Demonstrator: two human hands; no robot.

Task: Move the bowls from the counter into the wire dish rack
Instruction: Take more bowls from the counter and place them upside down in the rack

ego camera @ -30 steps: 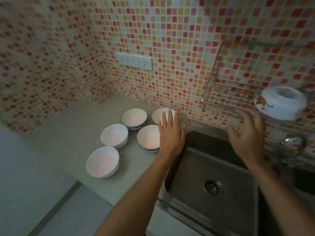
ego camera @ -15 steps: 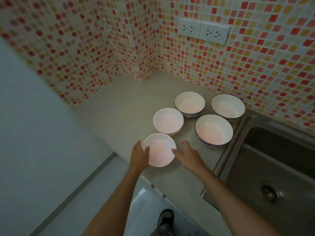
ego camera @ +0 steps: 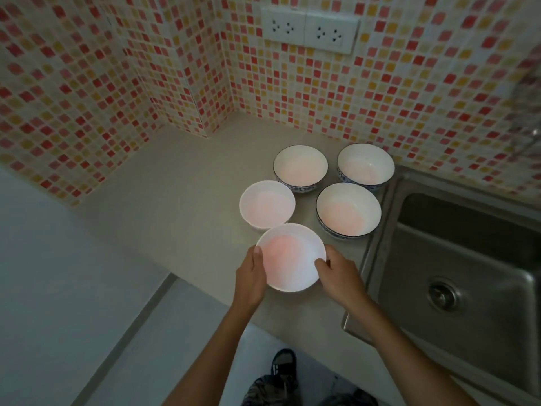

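Several white bowls stand on the beige counter (ego camera: 181, 200). The nearest plain white bowl (ego camera: 289, 256) is gripped from both sides: my left hand (ego camera: 250, 278) holds its left rim and my right hand (ego camera: 339, 278) its right rim. It looks slightly lifted and overlaps the front of a second plain white bowl (ego camera: 267, 205). Behind are three blue-patterned bowls: one at back left (ego camera: 300, 168), one at back right (ego camera: 366, 166), one in front of that (ego camera: 348, 210). Only a blurred wire edge of the dish rack (ego camera: 527, 112) shows at the far right.
A steel sink (ego camera: 468, 282) with a drain lies right of the counter. Mosaic tiled walls close the back and left; a double wall socket (ego camera: 308, 29) sits above the bowls. Below the counter edge are the floor and a shoe (ego camera: 282, 364).
My view swung left from the rack and sink to the bowls. Both hands came down to the nearest white bowl and closed on its rim; the bowl has risen slightly.
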